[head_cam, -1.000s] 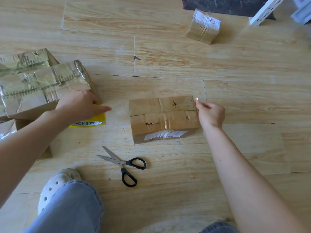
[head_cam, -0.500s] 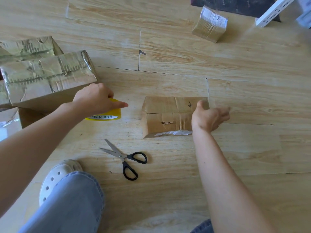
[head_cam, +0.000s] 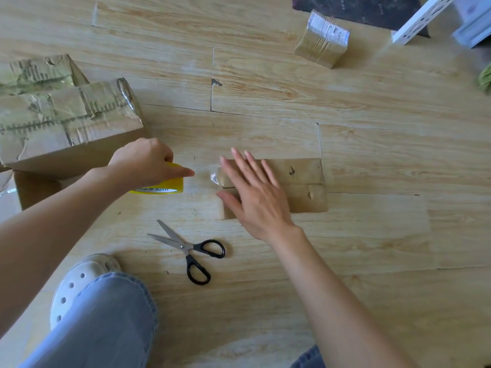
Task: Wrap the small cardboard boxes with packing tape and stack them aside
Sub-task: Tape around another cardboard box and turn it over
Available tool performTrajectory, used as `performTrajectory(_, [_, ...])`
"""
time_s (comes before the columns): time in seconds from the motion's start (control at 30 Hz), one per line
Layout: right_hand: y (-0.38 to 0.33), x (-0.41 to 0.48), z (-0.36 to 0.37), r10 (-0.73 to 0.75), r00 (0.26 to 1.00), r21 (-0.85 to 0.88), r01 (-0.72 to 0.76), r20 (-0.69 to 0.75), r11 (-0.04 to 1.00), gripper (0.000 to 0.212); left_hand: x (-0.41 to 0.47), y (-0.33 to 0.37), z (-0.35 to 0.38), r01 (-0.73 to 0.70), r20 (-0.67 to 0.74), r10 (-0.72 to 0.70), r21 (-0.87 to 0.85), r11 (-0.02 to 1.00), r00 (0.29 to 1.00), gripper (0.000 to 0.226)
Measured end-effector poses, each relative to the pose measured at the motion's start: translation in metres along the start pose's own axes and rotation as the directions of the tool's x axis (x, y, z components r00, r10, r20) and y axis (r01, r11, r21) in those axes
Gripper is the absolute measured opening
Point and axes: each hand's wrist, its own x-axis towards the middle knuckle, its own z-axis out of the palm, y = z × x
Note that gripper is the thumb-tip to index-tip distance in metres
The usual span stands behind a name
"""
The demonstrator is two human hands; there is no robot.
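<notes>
Pressing the tape strip (head_cam: pixel 203 176) onto the small box (head_cam: pixel 305 181) on the floor (head_cam: pixel 372 261), your right hand (head_cam: pixel 255 192) lies flat, fingers straight and spread; your left hand (head_cam: pixel 144 163) curls round the tape roll (head_cam: pixel 159 185), strip taut between; next, likely reach the scissors (head_cam: pixel 186 248) and cut.

Matt cardboard box (head_cam: pixel 300 181); glossy tape (head_cam: pixel 212 176).

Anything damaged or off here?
Big box at left: top torn and crumpled, corrugation exposed, patchy tape. Small box has two small punctures in its top. Scissors lie with blades open.
</notes>
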Motion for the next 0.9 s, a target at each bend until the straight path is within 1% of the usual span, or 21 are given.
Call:
performTrajectory(0.1, [0.018,-0.005,-0.001,0.089,0.996,-0.009,-0.089,0.026,0.996,0.066,0.001,-0.006,0.004,0.023,0.018,-0.023,-0.021,1.000,1.000,0.070])
performTrajectory(0.2, [0.047,-0.017,-0.003,0.225,0.974,-0.018,-0.225,-0.004,0.974,0.068,0.002,-0.010,0.006,0.043,0.045,-0.042,-0.024,0.999,0.998,0.075])
performTrajectory(0.3, [0.073,-0.029,-0.007,0.370,0.929,0.077,-0.368,-0.014,0.927,0.081,0.003,-0.008,0.004,0.054,0.040,-0.051,-0.069,0.996,0.998,0.077])
performTrajectory(0.37, [0.080,-0.033,-0.008,0.407,0.913,0.217,-0.397,-0.001,0.892,0.092,0.004,-0.004,0.004,0.045,0.033,-0.043,-0.068,0.997,0.999,0.071])
performTrajectory(0.43, [0.079,-0.033,-0.011,0.450,0.893,0.316,-0.427,0.001,0.847,0.098,0.003,0.001,0.006,0.026,0.026,-0.025,-0.067,0.997,0.999,0.058])
performTrajectory(0.47, [0.075,-0.033,-0.012,0.473,0.881,0.324,-0.440,-0.027,0.838,0.098,0.002,0.003,0.007,0.014,0.025,-0.011,-0.086,0.996,1.000,0.052])
performTrajectory(0.5, [0.070,-0.034,-0.013,0.482,0.871,0.300,-0.436,-0.097,0.848,0.093,0.001,0.004,0.008,-0.002,0.028,0.006,-0.115,0.993,1.000,0.049])
performTrajectory(0.53, [0.061,-0.037,-0.013,0.446,0.868,0.253,-0.392,-0.218,0.885,0.083,-0.001,0.004,0.008,-0.022,0.030,0.027,-0.145,0.989,0.999,0.046])
performTrajectory(0.57, [0.049,-0.040,-0.012,0.346,0.862,0.187,-0.296,-0.369,0.937,0.069,-0.002,0.004,0.009,-0.045,0.032,0.051,-0.163,0.986,0.998,0.045])
performTrajectory(0.6, [0.035,-0.045,-0.006,0.202,0.838,0.103,-0.174,-0.508,0.979,0.055,-0.004,0.004,0.009,-0.066,0.032,0.072,-0.171,0.983,0.997,0.043])
performTrajectory(0.63, [0.019,-0.048,0.003,0.048,0.806,0.024,-0.042,-0.590,0.999,0.044,-0.005,0.004,0.008,-0.079,0.034,0.086,-0.171,0.982,0.996,0.042])
performTrajectory(0.67, [0.001,-0.053,0.013,-0.091,0.789,-0.029,0.093,-0.607,0.995,0.034,-0.006,0.003,0.008,-0.087,0.039,0.095,-0.178,0.980,0.995,0.038])
performTrajectory(0.7, [-0.017,-0.058,0.025,-0.203,0.792,-0.056,0.209,-0.575,0.976,0.025,-0.007,0.003,0.008,-0.089,0.045,0.100,-0.199,0.976,0.994,0.033])
performTrajectory(0.73, [-0.033,-0.064,0.038,-0.284,0.809,-0.068,0.292,-0.515,0.954,0.016,-0.008,0.003,0.007,-0.089,0.049,0.103,-0.231,0.969,0.993,0.028])
performTrajectory(0.77, [-0.047,-0.070,0.051,-0.327,0.837,-0.064,0.334,-0.440,0.941,0.009,-0.008,0.002,0.007,-0.091,0.049,0.107,-0.262,0.961,0.993,0.023])
performTrajectory(0.8, [-0.058,-0.076,0.063,-0.327,0.879,-0.047,0.332,-0.348,0.942,0.009,-0.008,0.002,0.007,-0.095,0.047,0.113,-0.290,0.952,0.992,0.020])
performTrajectory(0.83, [-0.067,-0.080,0.075,-0.289,0.929,-0.026,0.291,-0.232,0.956,0.010,-0.007,0.001,0.007,-0.100,0.046,0.121,-0.317,0.943,0.992,0.017])
performTrajectory(0.87, [-0.074,-0.083,0.084,-0.210,0.972,-0.003,0.211,-0.108,0.977,0.010,-0.007,0.001,0.007,-0.107,0.045,0.130,-0.343,0.933,0.990,0.015])
performTrajectory(0.9, [-0.079,-0.085,0.090,-0.106,0.994,0.016,0.106,0.015,0.994,0.014,-0.007,0.001,0.006,-0.113,0.045,0.139,-0.365,0.924,0.989,0.014])
